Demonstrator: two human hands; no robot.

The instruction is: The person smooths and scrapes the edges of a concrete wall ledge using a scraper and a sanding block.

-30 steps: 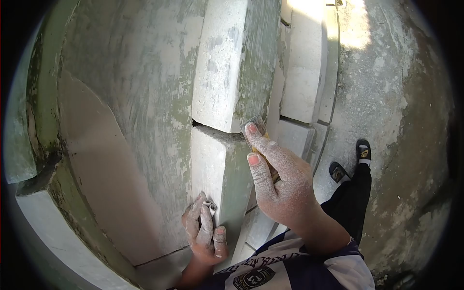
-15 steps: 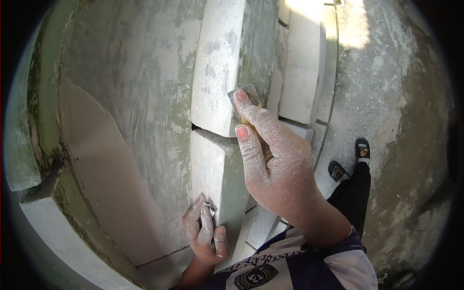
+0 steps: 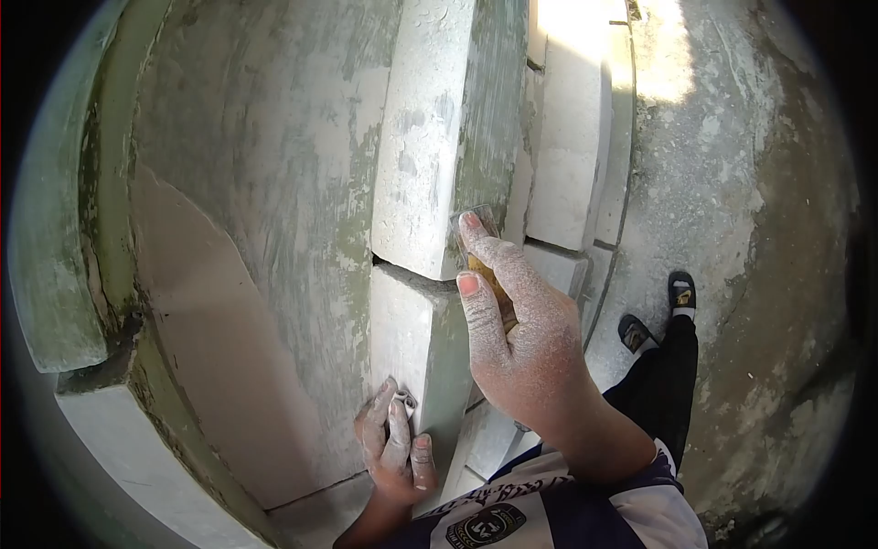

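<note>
My right hand (image 3: 530, 343), coated in pale dust, is closed round the yellowish handle of a scraper (image 3: 481, 267). The scraper's flat blade rests by the greenish side face of a long pale block (image 3: 419, 174), just above a dark joint. Below that joint is a second pale block (image 3: 398, 320). Against its surface lies my left hand (image 3: 395, 448), dusty and with bent fingers. Between those fingertips is a small greyish-white rolled piece (image 3: 405, 400), whose material I cannot make out.
A broad grey-green panel (image 3: 274, 110) with a smooth pinkish patch (image 3: 210, 311) spreads to the left. More pale blocks (image 3: 562, 156) stand right of the scraper. My sandalled feet (image 3: 681, 291) are on the dusty concrete floor (image 3: 695, 183), sunlit at the top.
My right hand has slid the scraper down along the block's side face towards the joint. My left hand stays at the lower block, and the view has shifted slightly.
</note>
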